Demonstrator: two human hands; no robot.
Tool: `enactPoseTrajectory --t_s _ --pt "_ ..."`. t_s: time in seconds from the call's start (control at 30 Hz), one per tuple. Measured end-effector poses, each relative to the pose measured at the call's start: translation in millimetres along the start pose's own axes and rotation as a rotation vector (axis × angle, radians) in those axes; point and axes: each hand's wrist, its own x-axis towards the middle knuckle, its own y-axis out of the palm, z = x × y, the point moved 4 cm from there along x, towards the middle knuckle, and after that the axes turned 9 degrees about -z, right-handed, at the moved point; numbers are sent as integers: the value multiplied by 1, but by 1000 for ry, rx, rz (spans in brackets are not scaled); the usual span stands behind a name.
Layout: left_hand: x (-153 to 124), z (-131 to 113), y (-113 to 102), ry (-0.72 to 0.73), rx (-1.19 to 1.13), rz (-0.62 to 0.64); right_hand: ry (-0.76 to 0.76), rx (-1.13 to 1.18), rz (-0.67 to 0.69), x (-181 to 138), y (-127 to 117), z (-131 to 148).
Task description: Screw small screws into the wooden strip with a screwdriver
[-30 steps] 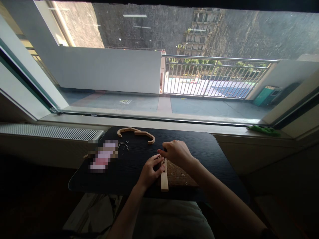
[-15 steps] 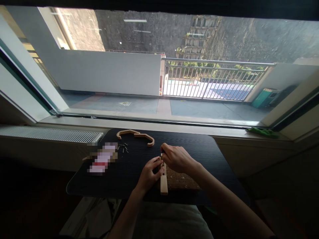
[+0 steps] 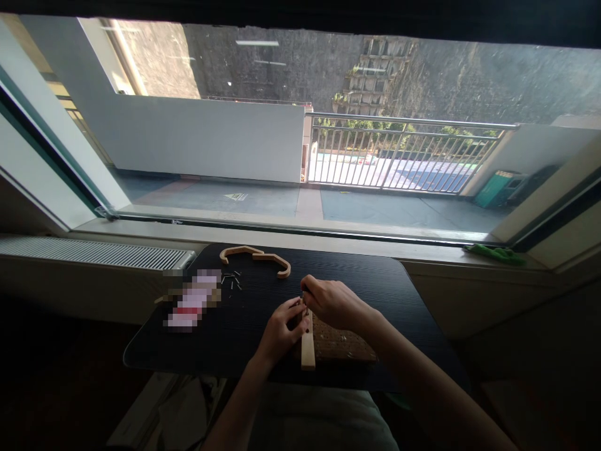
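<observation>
Wooden strip (image 3: pixel 308 354): axis near-to-far | left hand (image 3: pixel 283 327): grasping its left side | right hand (image 3: pixel 331 302): over far end, clenched on, apparently, dark tool (image 3: pixel 305 289)

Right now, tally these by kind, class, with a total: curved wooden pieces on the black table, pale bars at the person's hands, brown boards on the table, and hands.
Curved wooden pieces: 2
Pale bar: 1
Brown board: 1
Hands (left hand, right hand): 2
Total: 6
</observation>
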Motion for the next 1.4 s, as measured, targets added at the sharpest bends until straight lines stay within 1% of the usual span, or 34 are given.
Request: enactPoseTrajectory --t_s 0.23,0.57,0.7,0.83,0.93,1.03,1.1,1.2,1.4 --pt "0 0 0 -1 16 2 -6 9 -13 -1 3 -2" --pt "0 -2 -1 -12 10 15 28 131 -120 -4 12 -8" --pt "0 -2 -1 -13 4 22 -10 219 -173 -6 14 -11" --pt "0 -3 -1 -2 3 17 -56 312 -282 -8 18 -13" --pt "1 -4 -1 2 5 15 -57 455 -330 -8 22 -13" --pt "1 -5 -1 7 9 18 -29 595 -353 -8 28 -12" --pt "1 -5 -1 2 10 14 12 653 -343 -7 32 -12" --pt "1 -6 -1 -3 8 11 59 731 -320 -6 39 -13" --pt "1 -9 -3 12 0 3 137 843 -333 -6 46 -14"
